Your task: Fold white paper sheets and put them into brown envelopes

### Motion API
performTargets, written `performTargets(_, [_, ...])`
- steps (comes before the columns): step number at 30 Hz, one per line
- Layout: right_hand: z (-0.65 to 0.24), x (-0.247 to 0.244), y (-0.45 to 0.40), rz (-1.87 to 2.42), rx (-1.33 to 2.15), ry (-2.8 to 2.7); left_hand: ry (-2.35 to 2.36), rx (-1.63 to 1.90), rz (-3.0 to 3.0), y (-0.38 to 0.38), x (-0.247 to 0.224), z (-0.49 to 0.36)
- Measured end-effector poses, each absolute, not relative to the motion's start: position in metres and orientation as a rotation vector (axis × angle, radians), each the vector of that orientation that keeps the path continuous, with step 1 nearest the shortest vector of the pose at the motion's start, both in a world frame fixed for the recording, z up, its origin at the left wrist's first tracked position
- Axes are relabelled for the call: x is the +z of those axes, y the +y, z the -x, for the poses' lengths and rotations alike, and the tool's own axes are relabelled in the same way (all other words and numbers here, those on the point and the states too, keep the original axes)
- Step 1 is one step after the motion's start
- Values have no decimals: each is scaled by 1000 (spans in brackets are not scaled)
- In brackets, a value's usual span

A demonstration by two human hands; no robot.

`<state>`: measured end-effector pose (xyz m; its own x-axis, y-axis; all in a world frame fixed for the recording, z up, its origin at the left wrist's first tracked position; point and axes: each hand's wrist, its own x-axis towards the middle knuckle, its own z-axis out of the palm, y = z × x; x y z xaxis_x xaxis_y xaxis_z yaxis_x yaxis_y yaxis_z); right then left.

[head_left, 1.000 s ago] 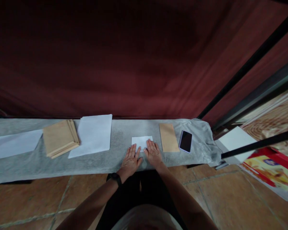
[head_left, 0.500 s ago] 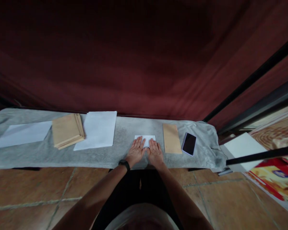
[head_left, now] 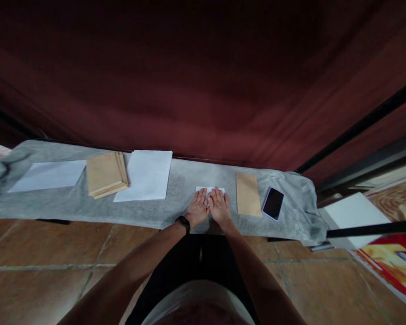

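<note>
1. L hand (head_left: pixel 197 210): palm down, flat, fingers straight & only slightly apart, gripping nothing; black wristband (head_left: pixel 183 223) on that wrist.
2. R hand (head_left: pixel 219 208): also flat, palm down, fingers extended, nothing gripped. Hands v. close together, thumbs meeting or nearly so, can't tell which.
3. Small white rectangular piece of paper (head_left: pixel 209 190): under both hands' fingers, on the grey plush cloth (head_left: pixel 177 210) covering the long narrow surface, approx. in front of person. Far edge shows past fingertips; rest mostly hidden.
4. Flat tan paper envelope (head_left: pixel 248 194): just R of R hand, apart from it, lying lengthwise away from person.
5. Dark-screened phone w/ pale purple edge (head_left: pixel 273 204): just R of envelope, face up, tilted.
6. Large white paper sheets, stacked (head_left: pixel 149 174): L of L hand, well apart from it.
7. Pile of tan paper envelopes (head_left: pixel 104 172): next L, R corner at the sheets' edge.
8. Long white paper (head_left: pixel 50 175): farther L, R end by pile.
</note>
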<state>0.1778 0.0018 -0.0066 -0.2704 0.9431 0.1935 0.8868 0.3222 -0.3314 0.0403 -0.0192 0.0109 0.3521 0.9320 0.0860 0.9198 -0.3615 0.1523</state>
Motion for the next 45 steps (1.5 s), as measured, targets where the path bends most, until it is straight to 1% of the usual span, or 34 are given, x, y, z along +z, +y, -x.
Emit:
performTargets(5, [-186,-11,4,1682,153,-2205,1735,227,-2498,-20,15,-41])
performTargets(10, [-193,-14,6,1688,107,-2190,1746,286,-2450,-22,14,-35])
performTargets(18, [-191,-14,3,1690,41,-2147,1963,394,-2313,-17,2,-18])
performTargets(27, [-194,-19,0,1722,-108,-2062,2092,237,-2271,-14,5,-15])
performTargets(33, [-205,-15,-14,1706,-115,-2088,2024,287,-2327,-17,9,-8])
performTargets(36, [-212,-15,-24,1606,-75,-2173,1830,287,-2439,-24,12,3])
performTargets(39, [-217,-15,-30,1570,-25,-2208,1654,202,-2506,-27,19,10])
performTargets(42, [-217,-14,-31,1583,18,-2201,1621,179,-2427,-23,27,5])
performTargets(45, [-216,-11,-30,1581,75,-2196,1601,243,-2334,-16,32,-5])
